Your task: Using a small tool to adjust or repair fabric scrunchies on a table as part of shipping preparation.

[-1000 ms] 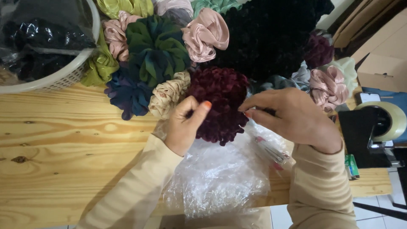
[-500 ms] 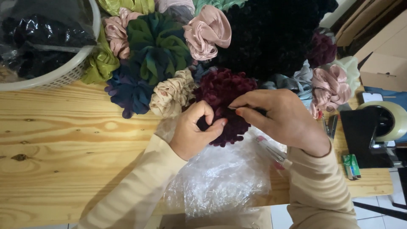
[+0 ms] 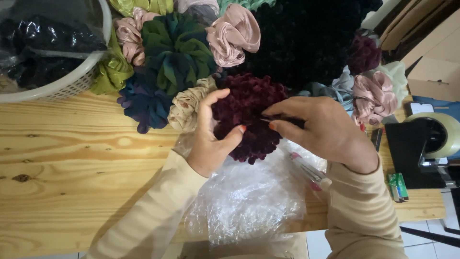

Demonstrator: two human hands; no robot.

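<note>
A dark maroon velvet scrunchie (image 3: 249, 108) sits at the middle of the wooden table (image 3: 72, 163). My left hand (image 3: 211, 139) cups its left and lower side, thumb pressed into the fabric. My right hand (image 3: 321, 127) pinches its right edge between thumb and fingers, holding something thin there that I cannot make out. Crumpled clear plastic bags (image 3: 249, 196) lie under both wrists at the near table edge.
Behind lies a heap of scrunchies: dark green (image 3: 177, 48), pink satin (image 3: 235, 33), navy (image 3: 143, 103), beige (image 3: 189, 103), black (image 3: 306, 38). A white basket (image 3: 72, 81) holding bagged dark items stands back left. A tape dispenser (image 3: 431, 139) and a small green object (image 3: 397, 186) sit right.
Both hands and the maroon scrunchie have shifted slightly up and left. My left hand has turned from a raised finger to cupping the scrunchie with the thumb pressed in.
</note>
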